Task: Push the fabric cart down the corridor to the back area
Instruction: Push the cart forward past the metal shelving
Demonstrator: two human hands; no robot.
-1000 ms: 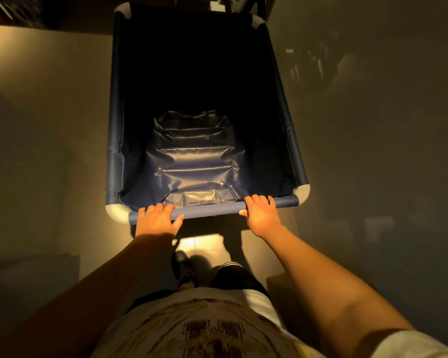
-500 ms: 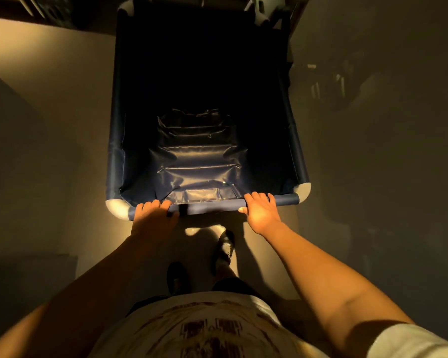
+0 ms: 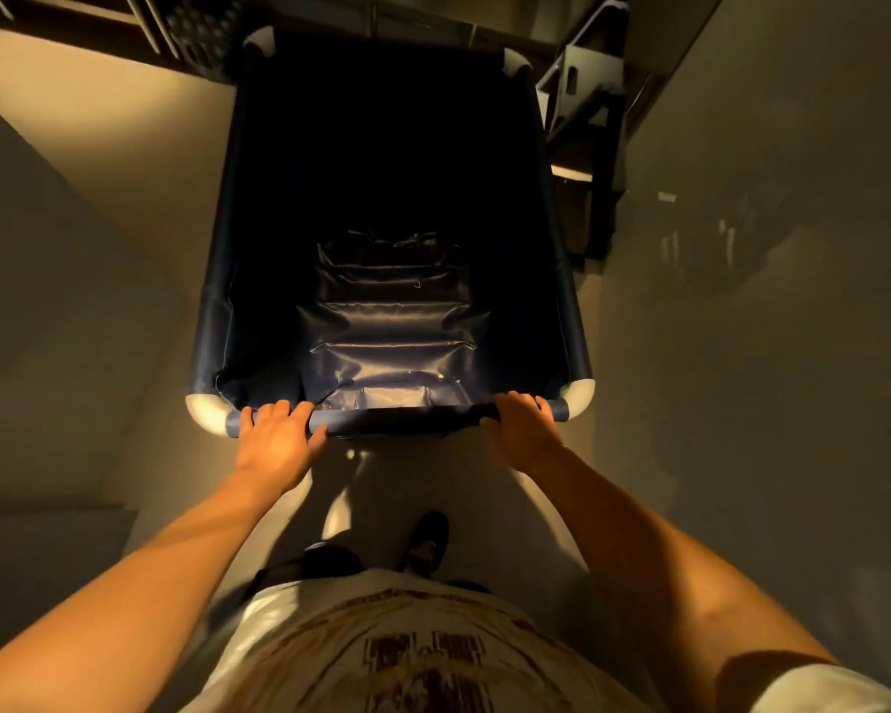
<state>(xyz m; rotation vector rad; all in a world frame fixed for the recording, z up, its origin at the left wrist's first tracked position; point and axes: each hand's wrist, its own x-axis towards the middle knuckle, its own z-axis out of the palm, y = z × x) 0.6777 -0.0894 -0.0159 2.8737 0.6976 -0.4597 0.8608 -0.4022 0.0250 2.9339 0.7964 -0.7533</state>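
Observation:
The fabric cart (image 3: 217, 311) is a deep dark-blue cloth bin on a tube frame with white corner pieces, straight ahead of me in the head view. Its inside is dark and holds nothing I can make out except the wrinkled shiny bottom. My left hand (image 3: 279, 440) grips the near rail of the cart towards its left corner. My right hand (image 3: 523, 429) grips the same rail close to the right corner. Both arms are stretched forward.
The floor is smooth and dimly lit. A dark shelf frame (image 3: 587, 162) stands close to the cart's far right corner. A dark patterned crate and shelving (image 3: 196, 38) sit at the far left. My shoe (image 3: 428, 542) shows below the rail.
The cart has rolled forward; the shelving and crate at the far end have come closer and more into view. My feet have stepped on. Both hands keep their hold on the rail.

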